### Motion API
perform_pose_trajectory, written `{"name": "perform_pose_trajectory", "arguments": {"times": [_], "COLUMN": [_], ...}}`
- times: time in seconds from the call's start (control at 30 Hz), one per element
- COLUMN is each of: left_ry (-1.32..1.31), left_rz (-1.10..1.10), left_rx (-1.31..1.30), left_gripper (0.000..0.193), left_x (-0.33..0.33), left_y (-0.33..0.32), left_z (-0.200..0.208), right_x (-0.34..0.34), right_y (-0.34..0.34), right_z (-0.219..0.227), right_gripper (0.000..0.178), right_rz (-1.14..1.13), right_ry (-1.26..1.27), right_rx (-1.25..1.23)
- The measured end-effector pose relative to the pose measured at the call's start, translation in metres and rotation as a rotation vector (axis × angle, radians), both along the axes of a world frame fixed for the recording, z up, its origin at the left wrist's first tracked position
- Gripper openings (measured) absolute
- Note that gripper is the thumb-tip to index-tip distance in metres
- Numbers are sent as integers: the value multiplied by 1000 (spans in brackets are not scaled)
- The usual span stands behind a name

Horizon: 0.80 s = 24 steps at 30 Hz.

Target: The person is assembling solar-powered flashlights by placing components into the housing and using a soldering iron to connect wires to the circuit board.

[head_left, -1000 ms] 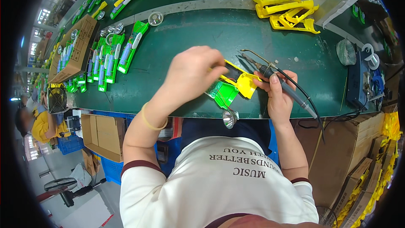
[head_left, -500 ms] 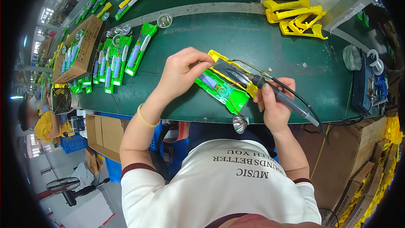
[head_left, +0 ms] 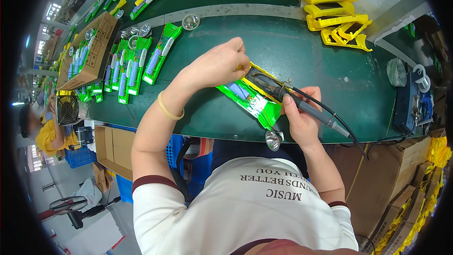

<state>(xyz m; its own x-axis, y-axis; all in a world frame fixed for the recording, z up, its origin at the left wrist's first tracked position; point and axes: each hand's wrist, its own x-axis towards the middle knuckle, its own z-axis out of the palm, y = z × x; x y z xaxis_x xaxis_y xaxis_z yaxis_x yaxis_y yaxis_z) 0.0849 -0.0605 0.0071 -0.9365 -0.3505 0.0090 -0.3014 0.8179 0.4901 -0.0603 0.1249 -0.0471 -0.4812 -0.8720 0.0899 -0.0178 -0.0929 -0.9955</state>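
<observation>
In my right hand [head_left: 304, 120] is a soldering iron [head_left: 311, 109] with a grey handle and a black cable, held like a pen. Its front end reaches over the yellow lamp housing [head_left: 255, 86], which has a dark panel inside. My left hand [head_left: 218, 64] is bent over the far left end of that housing, fingers curled together; whatever they pinch is hidden. Alongside, nearer to me, lies a green half-shell [head_left: 270, 117] with a blue cell, a circuit board and thin wires. A round silver reflector [head_left: 272, 140] hangs from its wires at the table edge.
Several green half-shells [head_left: 158, 56] lie to the left, beside a cardboard box [head_left: 96, 52] filled with more. Yellow housings [head_left: 330, 7] are stacked at the back right. A blue soldering unit [head_left: 405, 99] and a solder spool [head_left: 423, 82] stand at the right. A loose reflector [head_left: 190, 21] lies farther back.
My left hand has turned, its wrist higher and its fingers more curled over the housing's end. The iron and my right hand have shifted slightly left.
</observation>
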Motion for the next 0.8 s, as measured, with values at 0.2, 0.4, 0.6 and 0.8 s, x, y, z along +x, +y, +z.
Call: {"name": "perform_pose_trajectory", "arguments": {"times": [0.2, 0.4, 0.6, 0.8], "left_ry": [11, 24, 28, 35], "left_rz": [-17, -13, -19, -12], "left_rx": [12, 20, 17, 4], "left_gripper": [9, 9, 10, 11], "left_x": [1, 3, 4, 5], "left_y": [-3, -1, -2, -1], "left_z": [-2, -2, -2, -3], "right_x": [4, 4, 7, 6], "right_y": [-2, 0, -3, -2], "right_z": [2, 8, 11, 8], "right_gripper": [28, 24, 27, 25], "right_rz": [-31, 37, -8, 25], "right_ry": [-24, -3, 43, 38], "right_rx": [-3, 62, 45, 75]}}
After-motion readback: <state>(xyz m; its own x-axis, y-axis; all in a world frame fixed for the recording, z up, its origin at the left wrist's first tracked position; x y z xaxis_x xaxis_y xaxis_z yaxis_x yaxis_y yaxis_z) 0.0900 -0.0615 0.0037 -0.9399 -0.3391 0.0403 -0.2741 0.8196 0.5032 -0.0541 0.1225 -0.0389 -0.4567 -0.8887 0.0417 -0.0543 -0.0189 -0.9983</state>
